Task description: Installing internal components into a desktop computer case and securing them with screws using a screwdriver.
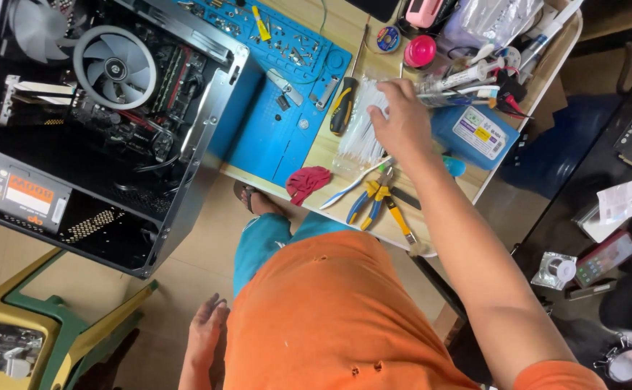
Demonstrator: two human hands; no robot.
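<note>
Overhead, a person in an orange shirt reaches the right hand (405,124) out over a cluttered wooden table (345,32), the fingers curled down onto a bundle of white cable ties (360,130) lying in a clear packet at the middle of the tabletop; the fingertips pinch at the far end of the bundle. Just left of the ties lies a black-and-yellow screwdriver (342,105), and beyond it a blue work mat (280,137) scattered with small screws and metal parts. Nearer the table's edge sit yellow-and-blue pliers (372,201), a white toothbrush (350,185) and a crumpled red cloth (307,182). To the right of the hand stand a blue bottle with a label (475,133) and, further off, a heap of tubes, syringes and a round pink tin (420,51).

The left hand (206,328) hangs low by the person's side, well away from the table, fingers loosely open and holding nothing. One sandalled foot (249,198) shows beneath the table edge, above teal trousers.

At the left an open computer case (186,166) lies on its side, showing a round cooler fan (115,67) and a power supply (19,198) in its lower bay. A green-and-yellow plastic chair (56,325) stands near the lower left corner. A dark bench (605,173) at the right carries more small gear.
</note>
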